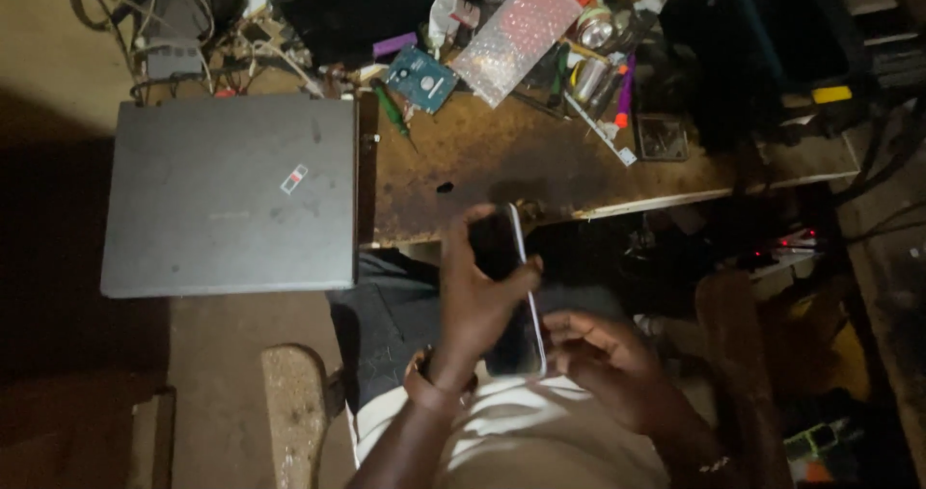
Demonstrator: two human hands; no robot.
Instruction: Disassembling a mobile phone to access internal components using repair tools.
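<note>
Head view, slim glossy phone, rusty workbench

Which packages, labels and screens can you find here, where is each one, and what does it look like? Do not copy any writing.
Phone: dark screen, pale edge, held in the grip of the left hand, right hand at its lower end.
Sticker: small, white and red, on the closed grey laptop, left on the bench.
Hard drive: blue-green, white label, behind the laptop.
Bubble-wrap bag: clear, pinkish, rear middle.
</note>
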